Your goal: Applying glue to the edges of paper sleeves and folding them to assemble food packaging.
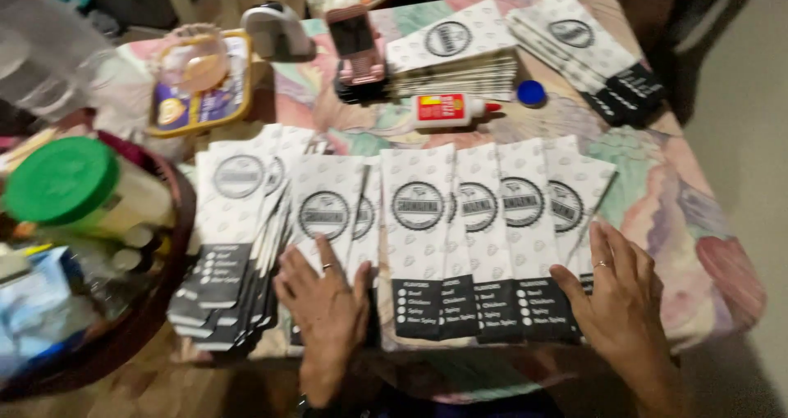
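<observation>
**Both hands flat on the fanned paper sleeves**

My left hand [326,296] lies spread, palm down, on the row of white paper sleeves [460,221] fanned across the table [673,196], each with a round black emblem and a black band at its near end. My right hand [617,291] rests at the right end of that same row, fingers splayed and pressing flat; neither hand pinches anything. Just left of the row sits a thicker overlapping pile of sleeves [234,237]. Beyond the row lies a white glue bottle [450,109] on its side, a blue cap [531,92] just right of it. Farther beyond are a neat stack of sleeves [453,53], a slanted stack of sleeves [587,45] and a pink phone [355,45]. Well left of the row stands a green-lidded jar [78,184].
</observation>
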